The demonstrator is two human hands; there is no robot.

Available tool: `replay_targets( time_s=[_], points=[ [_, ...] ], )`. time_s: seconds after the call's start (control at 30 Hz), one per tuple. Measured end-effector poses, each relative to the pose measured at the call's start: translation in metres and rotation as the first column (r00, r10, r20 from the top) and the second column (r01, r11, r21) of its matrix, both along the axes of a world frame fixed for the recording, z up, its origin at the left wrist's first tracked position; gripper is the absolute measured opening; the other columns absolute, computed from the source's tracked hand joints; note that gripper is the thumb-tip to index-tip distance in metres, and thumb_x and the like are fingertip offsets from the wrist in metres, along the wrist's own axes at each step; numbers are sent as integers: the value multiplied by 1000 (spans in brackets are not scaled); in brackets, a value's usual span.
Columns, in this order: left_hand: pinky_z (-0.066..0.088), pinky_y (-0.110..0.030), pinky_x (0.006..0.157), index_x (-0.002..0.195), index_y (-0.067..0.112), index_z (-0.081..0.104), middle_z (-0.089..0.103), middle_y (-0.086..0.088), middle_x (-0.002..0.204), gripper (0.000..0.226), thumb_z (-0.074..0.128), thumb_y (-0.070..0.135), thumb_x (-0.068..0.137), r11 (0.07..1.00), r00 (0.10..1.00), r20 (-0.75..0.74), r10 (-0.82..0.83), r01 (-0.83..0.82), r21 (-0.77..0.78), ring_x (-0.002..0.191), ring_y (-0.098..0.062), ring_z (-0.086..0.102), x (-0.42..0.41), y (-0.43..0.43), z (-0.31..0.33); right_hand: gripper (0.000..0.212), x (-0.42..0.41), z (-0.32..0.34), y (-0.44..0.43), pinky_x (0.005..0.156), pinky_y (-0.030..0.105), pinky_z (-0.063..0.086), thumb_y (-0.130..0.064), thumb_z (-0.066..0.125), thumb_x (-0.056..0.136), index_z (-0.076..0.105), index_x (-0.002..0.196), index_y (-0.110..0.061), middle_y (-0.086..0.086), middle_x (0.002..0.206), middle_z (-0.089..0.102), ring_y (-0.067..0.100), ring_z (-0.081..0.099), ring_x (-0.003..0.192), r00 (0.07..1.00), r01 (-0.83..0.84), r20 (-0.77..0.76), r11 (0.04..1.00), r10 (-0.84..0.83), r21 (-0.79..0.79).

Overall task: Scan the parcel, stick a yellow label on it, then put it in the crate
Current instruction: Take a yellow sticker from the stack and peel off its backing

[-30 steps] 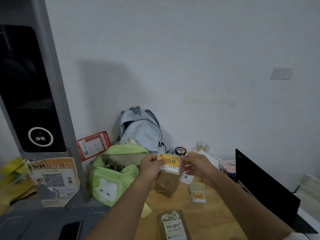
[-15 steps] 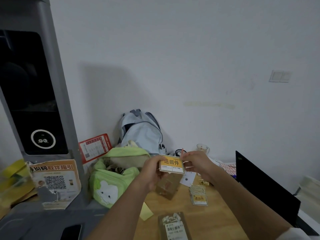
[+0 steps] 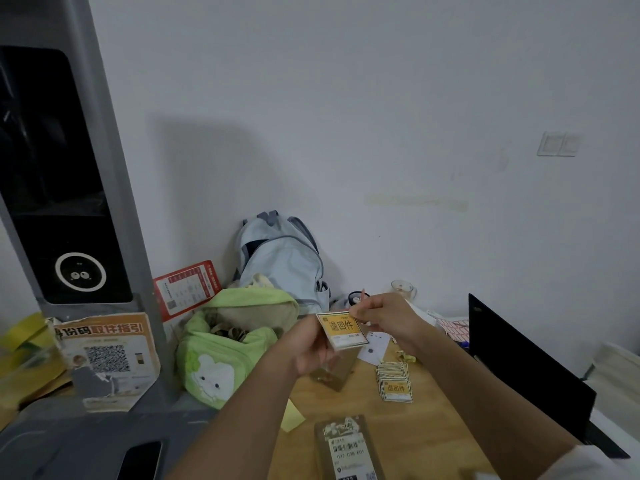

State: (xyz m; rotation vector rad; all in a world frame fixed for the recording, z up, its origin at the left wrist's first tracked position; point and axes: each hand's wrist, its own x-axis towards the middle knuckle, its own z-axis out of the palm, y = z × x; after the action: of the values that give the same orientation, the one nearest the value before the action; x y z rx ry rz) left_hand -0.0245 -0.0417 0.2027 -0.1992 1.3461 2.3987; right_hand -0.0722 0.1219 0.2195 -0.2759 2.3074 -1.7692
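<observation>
Both hands are up over the wooden table [image 3: 433,441], the left hand [image 3: 304,348] pinching the near-left edge of the yellow label [image 3: 343,330] while the right hand [image 3: 388,320] nips its far-right corner between fingertips, looking like the backing is being peeled so the sticky face comes free. The brown parcel [image 3: 336,374] sits on the table just below the label, partly hidden by the left hand, close enough for sticking. To its right lies the spare label stack [image 3: 394,381], within reach; no crate is in view.
</observation>
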Motion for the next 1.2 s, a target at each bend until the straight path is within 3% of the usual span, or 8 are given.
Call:
replay_targets(
  time_s=[0.13, 0.27, 0.43, 0.57, 0.73, 0.87, 0.97, 1.2],
  points=[
    [59, -17, 57, 97, 7, 69, 78, 0, 83, 22, 48, 4, 94, 993, 999, -36, 33, -37, -112, 67, -5, 73, -3, 6, -2, 5, 2, 1, -4, 73, 29, 58, -4, 72, 81, 76, 78, -5, 6, 76, 74, 15, 68, 73, 998, 15, -53, 1000, -16, -16],
    [58, -17, 53, 87, 8, 69, 76, 0, 72, 16, 56, 3, 92, 969, 988, -93, 120, -137, -207, 57, -4, 71, -5, 9, -5, 3, 4, 5, -6, 49, 7, 46, -4, 74, 80, 76, 81, -2, 1, 73, 71, -2, 62, 56, 993, 75, -93, 997, -77, -21],
    [51, -19, 43, 76, 11, 67, 71, -5, 68, 24, 53, 0, 92, 938, 969, -140, 206, -236, -255, 63, -16, 64, -1, 12, -2, 8, 4, 5, -6, 51, 10, 44, -8, 75, 80, 77, 85, -3, -5, 78, 71, 1, 61, 66, 993, 82, -79, 997, -82, -3],
    [53, -27, 56, 75, 14, 66, 69, -5, 63, 28, 48, 5, 94, 917, 959, -180, 218, -265, -299, 62, -21, 63, 2, 16, 3, 18, 5, 2, -7, 55, 11, 44, -9, 74, 81, 76, 94, 3, -5, 77, 71, 3, 61, 68, 993, 88, -72, 996, -89, -5],
    [46, -29, 66, 56, 18, 67, 69, -1, 60, 47, 46, 1, 94, 932, 961, -246, 129, -203, -302, 65, -18, 60, 4, 20, 6, 11, 7, 4, -10, 63, 21, 48, -11, 74, 81, 77, 89, -2, 14, 92, 75, 12, 59, 71, 995, 85, -43, 996, -86, -21],
    [44, -27, 59, 72, 11, 62, 66, -5, 67, 30, 45, 2, 94, 916, 974, -185, 131, -191, -352, 58, -14, 60, -5, 25, 7, 11, 7, 9, -11, 60, 20, 50, -7, 70, 84, 74, 76, -13, 6, 73, 69, 13, 59, 68, 996, 71, -58, 997, -72, -18],
    [44, -25, 56, 79, 8, 59, 62, -8, 73, 31, 34, 3, 96, 936, 970, -97, 223, -241, -257, 61, -15, 59, -12, 20, 4, 13, 8, 14, -7, 52, 16, 50, -8, 67, 87, 72, 76, -13, 7, 74, 69, 14, 63, 66, 995, 93, -42, 994, -96, -58],
    [46, -26, 65, 84, 2, 57, 58, -13, 82, 27, 34, -2, 97, 937, 936, 48, 348, -348, -4, 71, -19, 53, -18, 14, -3, 16, 10, 18, -3, 59, 20, 50, -11, 60, 93, 67, 78, -14, 1, 72, 72, 5, 68, 59, 994, 105, -20, 992, -106, -72]
  ],
)
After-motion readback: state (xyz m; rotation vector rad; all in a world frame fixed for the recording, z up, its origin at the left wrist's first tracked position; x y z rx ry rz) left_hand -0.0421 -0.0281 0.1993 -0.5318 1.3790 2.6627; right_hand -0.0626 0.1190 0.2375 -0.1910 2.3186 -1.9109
